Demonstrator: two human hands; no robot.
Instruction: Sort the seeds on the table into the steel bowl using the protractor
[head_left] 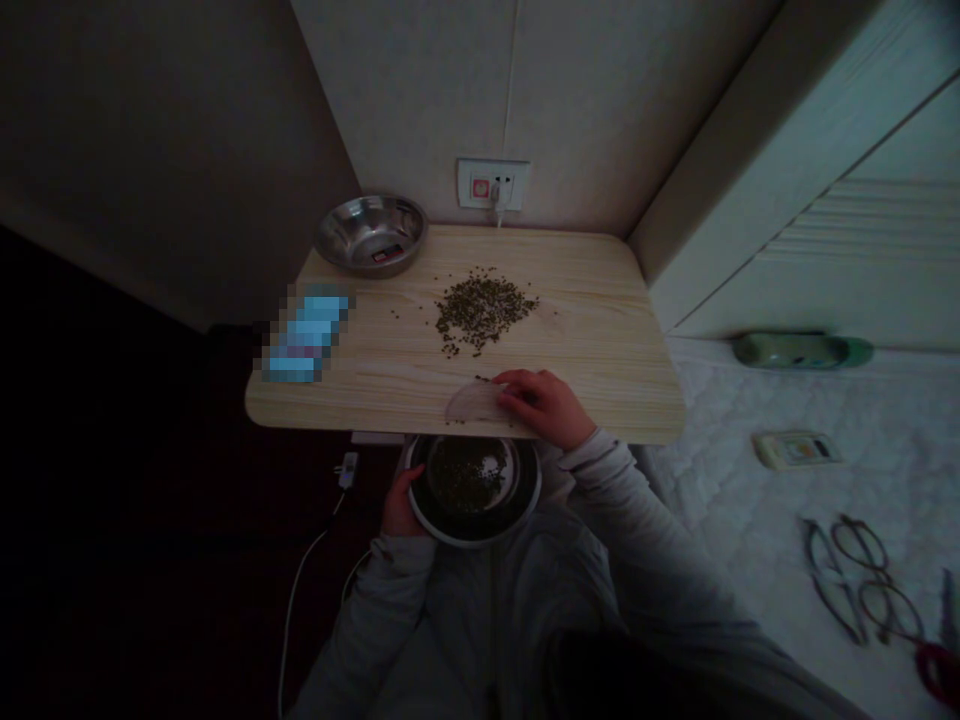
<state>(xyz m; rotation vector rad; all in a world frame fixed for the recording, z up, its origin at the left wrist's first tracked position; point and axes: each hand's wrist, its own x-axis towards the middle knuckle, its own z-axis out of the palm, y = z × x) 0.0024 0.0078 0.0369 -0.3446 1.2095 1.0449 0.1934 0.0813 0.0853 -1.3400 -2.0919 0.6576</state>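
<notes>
My left hand [403,508] grips the left side of a round white-rimmed bowl [527,500] below the table's front edge. Small dark grains [461,480] lie inside that bowl. Near the same edge, my right hand [546,408] is closed on a thin, pale, rounded scraper [471,402], which rests against the tabletop. A few grains lie around the scraper. Further back, a loose pile of small greenish-brown grains [484,310], like mung beans, is spread on the wooden table [600,340].
A steel bowl [371,235] stands at the table's back left, with a blurred phone [309,338] before it. A wall socket [493,186] holds a plug. On the white bedding [712,440] at right lie a green case [802,350], a small device [797,449] and glasses [874,575].
</notes>
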